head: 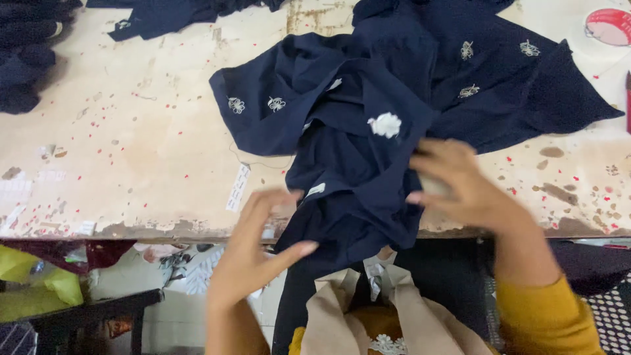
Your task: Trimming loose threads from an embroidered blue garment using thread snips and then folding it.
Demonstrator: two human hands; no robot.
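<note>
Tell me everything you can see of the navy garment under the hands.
The navy garment is dark blue woven-looking cloth, crumpled and folded over itself on the worn table, one end hanging over the near edge. Small white embroidered motifs dot it, a white fabric flower sits near its middle, and a small white tag shows lower down. The left hand touches its hanging end; the right hand rests on its right side.

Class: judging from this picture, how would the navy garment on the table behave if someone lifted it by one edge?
The navy garment would probably flop and drape: it already lies in soft folds and hangs over the table edge. It is likely light, being thin cloth. It may slide rather than roll, and the small white flower looks delicate.
</note>
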